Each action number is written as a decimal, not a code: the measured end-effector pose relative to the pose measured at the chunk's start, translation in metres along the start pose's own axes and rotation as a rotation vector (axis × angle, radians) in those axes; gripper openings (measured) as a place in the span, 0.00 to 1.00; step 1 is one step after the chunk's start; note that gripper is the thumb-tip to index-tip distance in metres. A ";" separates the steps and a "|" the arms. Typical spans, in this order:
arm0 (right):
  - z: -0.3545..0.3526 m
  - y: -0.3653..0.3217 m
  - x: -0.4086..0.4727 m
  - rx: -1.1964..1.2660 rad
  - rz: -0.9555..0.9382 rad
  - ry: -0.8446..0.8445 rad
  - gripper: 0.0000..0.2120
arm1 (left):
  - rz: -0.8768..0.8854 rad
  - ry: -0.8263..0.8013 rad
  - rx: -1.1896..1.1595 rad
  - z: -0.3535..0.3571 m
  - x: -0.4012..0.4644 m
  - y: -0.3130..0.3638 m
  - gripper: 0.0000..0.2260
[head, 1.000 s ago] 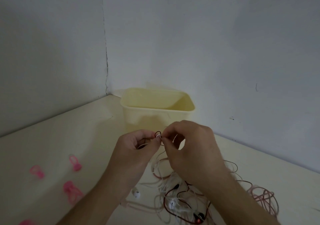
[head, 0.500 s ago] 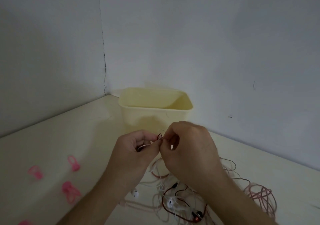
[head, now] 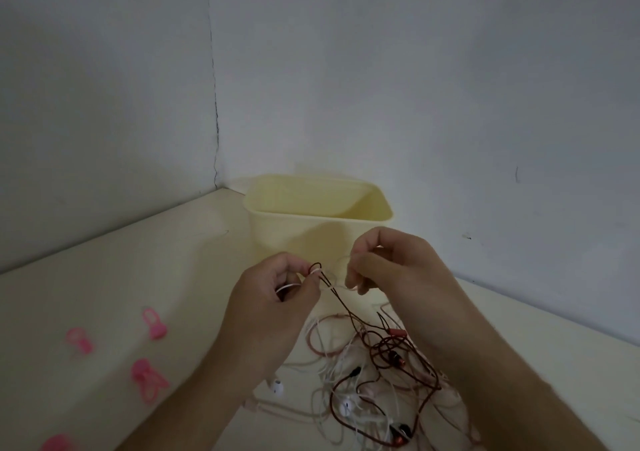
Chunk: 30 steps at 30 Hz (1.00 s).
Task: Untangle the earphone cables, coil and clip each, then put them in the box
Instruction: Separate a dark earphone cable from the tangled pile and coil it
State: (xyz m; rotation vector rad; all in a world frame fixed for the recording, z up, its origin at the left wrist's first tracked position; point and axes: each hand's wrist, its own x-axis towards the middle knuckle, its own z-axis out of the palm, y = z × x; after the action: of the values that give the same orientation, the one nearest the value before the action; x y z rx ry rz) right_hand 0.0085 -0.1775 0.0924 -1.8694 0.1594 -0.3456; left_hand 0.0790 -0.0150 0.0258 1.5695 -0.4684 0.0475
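Note:
A tangle of earphone cables (head: pixel 377 374), dark red, white and pink, lies on the cream table in front of me. My left hand (head: pixel 273 308) pinches a small loop of dark red and white cable (head: pixel 317 270) raised above the pile. My right hand (head: pixel 391 270) pinches a white strand (head: pixel 341 287) a little to the right of that loop. A dark red cable (head: pixel 346 306) runs from the loop down into the heap. The pale yellow box (head: pixel 363 222) stands open just behind both hands.
Several pink clips lie on the table to the left: pink clip one (head: pixel 154 324), pink clip two (head: pixel 79 341), pink clip three (head: pixel 149 379). A white earbud (head: pixel 277 387) rests under my left wrist. Grey walls meet in a corner behind the box.
My hands have drawn apart, the right moving rightward. The red-and-white loop now shows between them, with the red cable stretched down to the pile.

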 end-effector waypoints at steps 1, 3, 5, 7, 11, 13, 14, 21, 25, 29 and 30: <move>-0.001 0.001 0.001 0.075 0.002 -0.014 0.07 | 0.001 0.009 0.002 0.000 0.000 -0.001 0.05; -0.006 0.000 0.001 0.262 0.009 -0.060 0.06 | -0.002 0.023 0.011 -0.001 0.001 -0.001 0.05; -0.013 -0.006 -0.001 0.421 0.006 -0.106 0.07 | -0.006 0.043 0.020 -0.002 0.002 -0.002 0.06; -0.021 -0.013 -0.001 0.432 -0.015 -0.119 0.06 | -0.011 0.059 0.024 -0.002 0.003 -0.003 0.06; -0.035 -0.013 0.002 0.246 -0.057 -0.050 0.09 | -0.036 0.033 -0.020 -0.005 0.003 0.001 0.05; -0.036 -0.010 0.003 0.222 -0.048 -0.062 0.10 | -0.064 -0.003 -0.060 -0.005 0.003 0.003 0.05; -0.036 -0.010 0.002 0.198 -0.043 -0.076 0.10 | -0.071 -0.018 -0.077 -0.005 0.004 0.003 0.06; -0.023 -0.007 0.003 -0.011 -0.046 -0.143 0.09 | -0.103 -0.051 -0.122 -0.004 0.004 0.000 0.05; -0.026 -0.011 -0.001 0.005 -0.009 -0.313 0.09 | -0.150 -0.098 -0.243 -0.005 0.003 0.005 0.06; -0.009 -0.005 -0.007 -0.080 -0.033 -0.365 0.08 | -0.182 -0.156 -0.297 -0.006 0.003 0.007 0.07; -0.004 -0.003 -0.008 -0.094 -0.032 -0.362 0.09 | -0.178 -0.155 -0.293 -0.006 0.003 0.007 0.08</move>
State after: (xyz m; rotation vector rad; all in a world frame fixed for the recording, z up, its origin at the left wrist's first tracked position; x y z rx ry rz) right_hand -0.0004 -0.1780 0.0949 -1.9956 -0.1027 -0.0173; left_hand 0.0807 -0.0102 0.0339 1.3247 -0.4336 -0.2701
